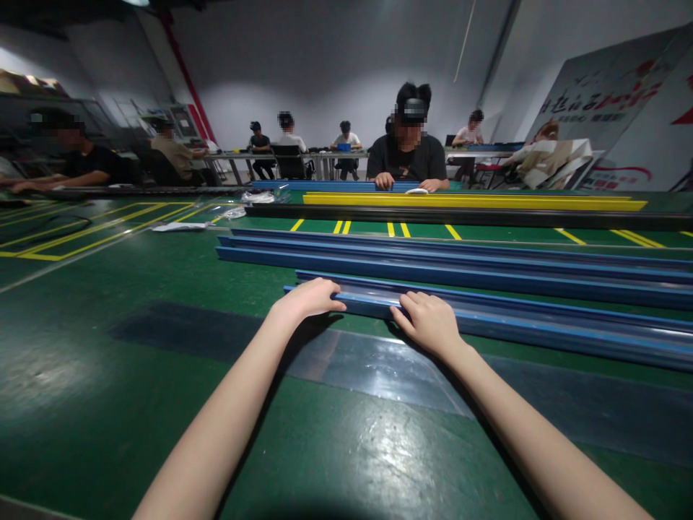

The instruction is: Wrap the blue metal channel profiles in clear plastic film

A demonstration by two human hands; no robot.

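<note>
A long blue channel strip [520, 314] lies across the green table in front of me, running off to the right. Near its left end, my left hand [317, 295] grips the near wall, thumb outside and fingers curled over the edge. A short way to the right, my right hand [427, 318] holds the same wall between thumb and fingers. Clear film or a shiny lining shows inside the channel between my hands. Below my forearms, a flat transparent plastic sheet [379, 367] lies on the table.
Behind are more blue channel strips [379, 256], a black strip [460, 216] and a yellow strip [476, 202]. Crumpled clear plastic [258, 196] lies at the far left of them. Across the table sits a co-worker [408, 155]; other people sit farther back.
</note>
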